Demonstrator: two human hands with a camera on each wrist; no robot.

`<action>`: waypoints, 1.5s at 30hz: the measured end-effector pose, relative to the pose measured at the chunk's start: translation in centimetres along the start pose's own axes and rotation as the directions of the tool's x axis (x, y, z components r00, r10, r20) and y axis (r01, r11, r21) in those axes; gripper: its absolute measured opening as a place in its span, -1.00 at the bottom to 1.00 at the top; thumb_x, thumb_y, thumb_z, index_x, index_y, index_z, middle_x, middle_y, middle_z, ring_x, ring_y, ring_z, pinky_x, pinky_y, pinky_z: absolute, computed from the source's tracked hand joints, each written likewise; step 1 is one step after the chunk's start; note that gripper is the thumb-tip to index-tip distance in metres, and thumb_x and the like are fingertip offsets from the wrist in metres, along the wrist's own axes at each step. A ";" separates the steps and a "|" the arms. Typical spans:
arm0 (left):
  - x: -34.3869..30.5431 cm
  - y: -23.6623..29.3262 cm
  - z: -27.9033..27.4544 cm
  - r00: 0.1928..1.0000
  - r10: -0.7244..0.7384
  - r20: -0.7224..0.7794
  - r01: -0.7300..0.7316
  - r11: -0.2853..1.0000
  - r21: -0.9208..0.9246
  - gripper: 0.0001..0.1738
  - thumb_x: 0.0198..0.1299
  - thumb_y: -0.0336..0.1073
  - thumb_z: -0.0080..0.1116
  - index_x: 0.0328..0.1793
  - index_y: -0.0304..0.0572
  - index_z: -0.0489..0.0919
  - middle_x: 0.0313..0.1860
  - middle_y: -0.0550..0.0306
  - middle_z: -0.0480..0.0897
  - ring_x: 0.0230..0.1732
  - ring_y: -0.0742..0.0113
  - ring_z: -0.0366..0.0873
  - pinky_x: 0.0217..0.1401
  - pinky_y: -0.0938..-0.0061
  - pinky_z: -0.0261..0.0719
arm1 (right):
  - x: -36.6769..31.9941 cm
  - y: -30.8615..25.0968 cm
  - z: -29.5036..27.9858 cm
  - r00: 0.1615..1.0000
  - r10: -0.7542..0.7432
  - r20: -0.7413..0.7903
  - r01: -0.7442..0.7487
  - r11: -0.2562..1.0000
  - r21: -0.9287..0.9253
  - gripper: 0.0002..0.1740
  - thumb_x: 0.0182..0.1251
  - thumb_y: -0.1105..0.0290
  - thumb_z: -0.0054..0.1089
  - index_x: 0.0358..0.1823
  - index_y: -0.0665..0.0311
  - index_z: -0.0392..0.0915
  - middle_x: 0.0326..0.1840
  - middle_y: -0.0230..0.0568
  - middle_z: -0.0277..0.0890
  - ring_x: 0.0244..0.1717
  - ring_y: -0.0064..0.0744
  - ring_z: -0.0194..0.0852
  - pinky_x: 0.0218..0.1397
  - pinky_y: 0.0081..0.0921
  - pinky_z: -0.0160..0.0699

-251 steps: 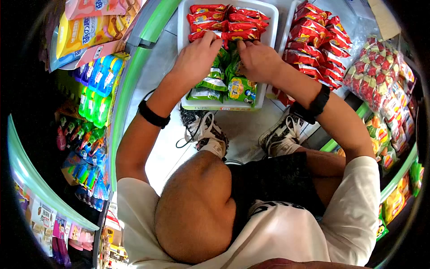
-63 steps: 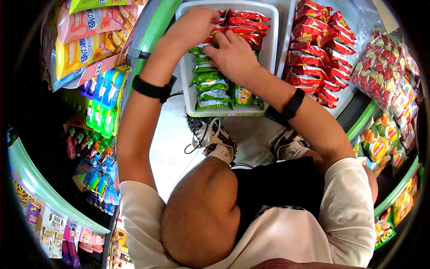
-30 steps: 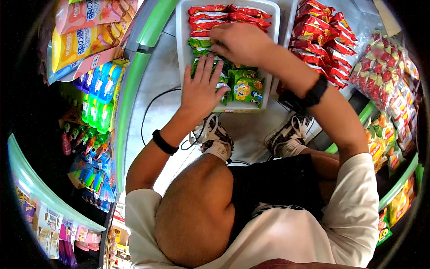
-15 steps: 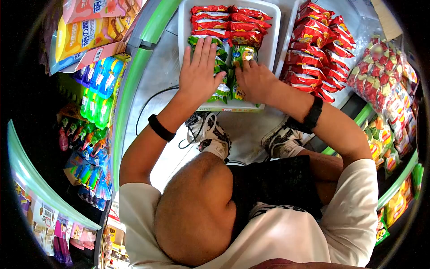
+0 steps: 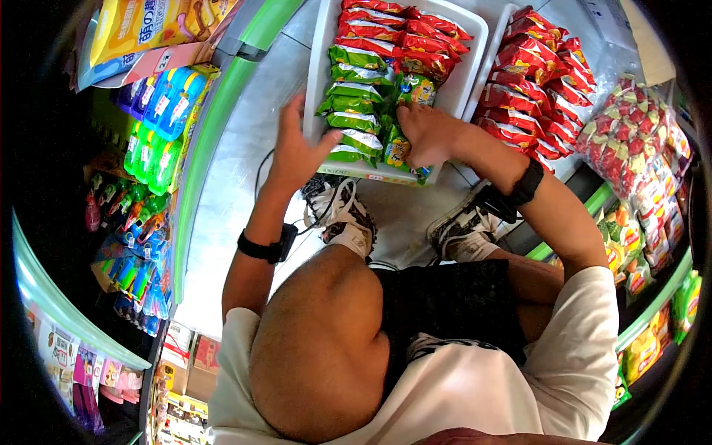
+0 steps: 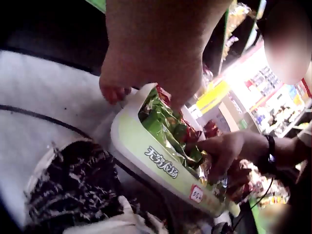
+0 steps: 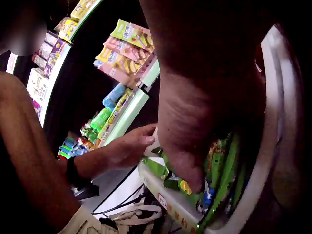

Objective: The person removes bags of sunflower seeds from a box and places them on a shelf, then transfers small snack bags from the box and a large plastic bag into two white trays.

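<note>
A white tray [image 5: 480, 46] on the floor holds red snack packets [image 5: 374, 31] at the far end and green snack packets [image 5: 352, 104] nearer the person. My left hand [image 5: 295, 152] is at the tray's left side, thumb and fingers spread, holding nothing. In the left wrist view its fingertips show by the tray's rim [image 6: 119, 124]. My right hand [image 5: 432, 133] reaches down onto the right-hand column of green packets, next to one packet [image 5: 417, 90] that lies face up. In the right wrist view its thumb points down among the packets; the other fingers are hidden, so I cannot tell whether they grip one.
A second white tray [image 5: 495, 44] full of red packets [image 5: 523, 81] stands to the right, with a clear bag of wrapped sweets [image 5: 623, 122] beyond. Shelves with green edges [image 5: 215, 141] flank both sides. The person's shoes [image 5: 337, 211] and a black cable are close to the near end.
My left hand has lifted off the left column of green packets and moved to the tray's left side. My right hand, earlier over the left column, now works at the right column.
</note>
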State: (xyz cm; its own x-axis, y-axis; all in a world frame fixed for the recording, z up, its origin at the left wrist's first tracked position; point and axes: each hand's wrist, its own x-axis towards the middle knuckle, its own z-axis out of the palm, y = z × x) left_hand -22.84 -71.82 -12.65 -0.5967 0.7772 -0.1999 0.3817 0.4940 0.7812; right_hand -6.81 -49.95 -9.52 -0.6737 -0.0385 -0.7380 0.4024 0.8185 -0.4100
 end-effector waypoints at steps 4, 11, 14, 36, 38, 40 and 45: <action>-0.8 0.4 -0.3 0.964 -0.125 0.236 0.149 0.985 -0.087 -0.03 0.06 -0.33 0.49 0.55 -0.31 0.17 0.48 -0.26 0.31 0.46 -0.15 0.31 0.48 0.08 0.30 | 0.1 -0.3 -0.9 0.990 0.004 0.143 -0.028 0.985 0.169 -0.04 -0.12 0.15 0.41 0.23 0.70 0.24 0.04 0.39 0.52 0.17 0.22 0.52 0.26 -0.16 0.54; -0.8 1.8 -0.3 0.973 -0.123 0.195 0.101 0.988 0.119 0.12 -0.01 -0.24 0.54 0.58 -0.34 0.05 0.37 -0.40 0.36 0.38 -0.29 0.38 0.42 0.06 0.37 | 0.0 -0.6 -0.5 0.996 -0.003 0.084 -0.002 0.998 0.057 -0.03 -0.12 0.16 0.38 0.21 0.77 0.23 -0.01 0.42 0.55 0.11 0.22 0.56 0.22 -0.17 0.57; -0.4 4.3 0.5 0.991 -0.110 0.076 0.093 0.975 0.203 0.17 -0.06 -0.16 0.58 0.57 -0.35 0.05 0.28 -0.39 0.41 0.29 -0.32 0.44 0.32 0.02 0.46 | 0.0 -1.0 -0.3 0.995 0.004 0.101 -0.015 0.994 0.106 -0.03 -0.10 0.18 0.37 0.25 0.77 0.21 -0.02 0.40 0.56 0.09 0.20 0.58 0.17 -0.17 0.59; -2.0 5.3 2.3 0.947 0.211 0.241 -0.299 0.850 0.433 -0.13 0.01 -0.17 0.42 0.47 -0.27 0.37 0.53 -0.15 0.24 0.52 -0.14 0.17 0.49 -0.16 0.10 | -2.1 -1.4 -5.3 0.930 -0.346 0.126 0.354 0.934 -0.050 -0.12 -0.29 0.45 0.43 0.21 0.48 0.31 0.55 0.16 0.15 0.10 0.22 0.58 0.11 -0.06 0.61; -2.4 5.2 2.8 0.909 0.273 0.314 -0.400 0.783 0.477 -0.30 0.11 -0.20 0.34 0.40 -0.26 0.48 0.59 -0.11 0.22 0.56 -0.06 0.15 0.49 -0.15 0.09 | -1.8 -1.3 -5.1 0.932 -0.343 0.119 0.350 0.936 -0.041 -0.14 -0.29 0.45 0.43 0.19 0.49 0.31 0.52 0.12 0.19 0.04 0.23 0.59 0.05 -0.03 0.63; -2.9 5.1 2.6 0.909 0.255 0.331 -0.395 0.781 0.484 -0.43 0.19 -0.18 0.28 0.32 -0.24 0.57 0.61 -0.01 0.21 0.56 0.03 0.16 0.50 -0.12 0.06 | -1.7 -0.9 -5.1 0.922 -0.371 0.109 0.376 0.926 -0.028 -0.15 -0.29 0.45 0.44 0.18 0.49 0.33 0.54 0.10 0.19 0.04 0.23 0.60 0.04 -0.04 0.64; -2.2 4.9 0.8 0.907 0.222 0.358 -0.409 0.673 0.616 -0.45 0.22 -0.09 0.25 0.27 -0.24 0.61 0.59 0.06 0.25 0.56 0.12 0.14 0.49 -0.07 0.00 | -2.6 -2.1 -5.9 0.940 -0.289 0.180 0.303 0.951 -0.055 -0.16 -0.29 0.45 0.45 0.17 0.50 0.35 0.60 0.09 0.11 0.06 0.20 0.61 0.07 -0.07 0.66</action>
State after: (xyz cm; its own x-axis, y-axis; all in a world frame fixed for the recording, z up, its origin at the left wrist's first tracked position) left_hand -19.06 -70.82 -8.81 -0.2033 0.9542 -0.2197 0.9358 0.2553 0.2430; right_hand -9.56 -48.16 -3.63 -0.6386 -0.3759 -0.6716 0.1449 0.7983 -0.5845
